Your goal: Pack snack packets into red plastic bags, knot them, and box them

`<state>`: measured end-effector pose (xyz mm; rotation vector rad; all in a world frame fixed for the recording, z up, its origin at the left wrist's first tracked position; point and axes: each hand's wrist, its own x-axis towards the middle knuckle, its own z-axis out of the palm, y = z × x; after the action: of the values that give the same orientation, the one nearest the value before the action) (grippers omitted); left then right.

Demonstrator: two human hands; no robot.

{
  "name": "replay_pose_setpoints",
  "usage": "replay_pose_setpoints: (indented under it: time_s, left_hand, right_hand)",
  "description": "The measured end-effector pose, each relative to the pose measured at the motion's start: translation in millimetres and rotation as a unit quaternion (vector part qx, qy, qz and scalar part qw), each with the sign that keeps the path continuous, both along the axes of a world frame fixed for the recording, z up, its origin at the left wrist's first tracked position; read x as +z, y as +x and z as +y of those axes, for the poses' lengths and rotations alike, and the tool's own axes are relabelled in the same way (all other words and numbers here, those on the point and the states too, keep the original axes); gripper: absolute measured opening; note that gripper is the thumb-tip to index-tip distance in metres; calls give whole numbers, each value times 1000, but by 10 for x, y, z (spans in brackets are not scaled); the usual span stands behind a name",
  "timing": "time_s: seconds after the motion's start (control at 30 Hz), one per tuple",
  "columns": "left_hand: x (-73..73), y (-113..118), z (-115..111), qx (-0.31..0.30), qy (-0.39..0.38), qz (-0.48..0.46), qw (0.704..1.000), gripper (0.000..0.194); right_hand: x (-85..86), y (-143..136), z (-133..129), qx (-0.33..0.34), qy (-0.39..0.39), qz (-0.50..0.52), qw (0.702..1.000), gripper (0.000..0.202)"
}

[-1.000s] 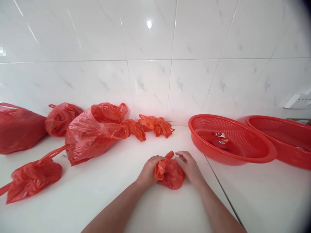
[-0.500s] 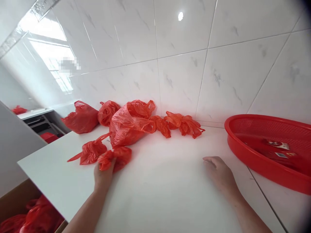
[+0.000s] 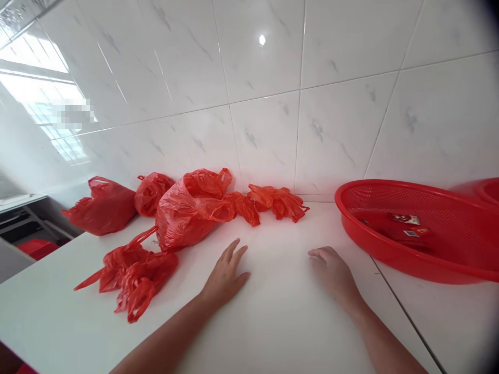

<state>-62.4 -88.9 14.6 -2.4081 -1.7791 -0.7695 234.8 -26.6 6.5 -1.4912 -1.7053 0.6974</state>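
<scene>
Over the white table (image 3: 280,322), my left hand (image 3: 226,272) has its fingers spread and holds nothing. To its left lie two crumpled red plastic bags (image 3: 146,283), touching each other. My right hand (image 3: 331,270) is bent at the fingers, thumb side inward, with nothing seen in it; it is nearest the red basket. Beyond my left hand stands a larger, filled red plastic bag (image 3: 187,210) with its handles loose. Smaller crumpled red bags (image 3: 286,202) lie beside it along the wall.
A big red plastic basket (image 3: 390,259) stands at the right, with small printed packets (image 3: 407,219) inside. Two more full red bags (image 3: 105,208) sit at the back left. White tiled wall (image 3: 265,135) closes off the back. A seam runs across the table at the right.
My left hand has let go of a red bag, which now lies against the other one, and has moved right with fingers spread. The view has turned to the right.
</scene>
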Motion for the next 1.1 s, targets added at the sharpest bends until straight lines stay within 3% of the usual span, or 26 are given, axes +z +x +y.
replay_pose_setpoints:
  time_s: [0.17,0.27,0.33,0.4,0.5,0.67,0.73,0.8,0.9,1.1]
  left_hand:
    - [51,362,711,74,15,-63,995,76]
    - [65,453,995,113,6,-63,992,68]
    - [51,465,1045,121,-10,-55,991,56]
    - [21,472,974,107,-18,-48,993,45]
    - [-24,545,684,45,-16,-38,998,41]
    - [57,876,91,-161,-48,-26,985,45]
    - [118,1003,-50,-245,-74,-36,966,39]
    - [150,1080,-107,-281,-92,-59,953,26]
    - [129,1073,-63,-247,-108,-113,956,18]
    - [52,788,178,-47,-158,-276,947,11]
  right_hand:
    - [-39,8,29,6,20,6,1000,22]
    - [-52,19,40,6,24,18,1000,20]
    - [-48,23,36,6,23,36,999,19]
    - [-35,20,25,5,17,59,998,17]
    - [-5,-1,8,14,13,91,996,16]
    - [55,-66,-8,-13,57,143,988,33]
    - [85,-89,-26,-20,43,189,981,47]
    - [116,-104,-47,6,18,224,974,47]
    - [140,-82,-45,21,8,266,964,27]
    - [48,152,122,-149,4,415,897,19]
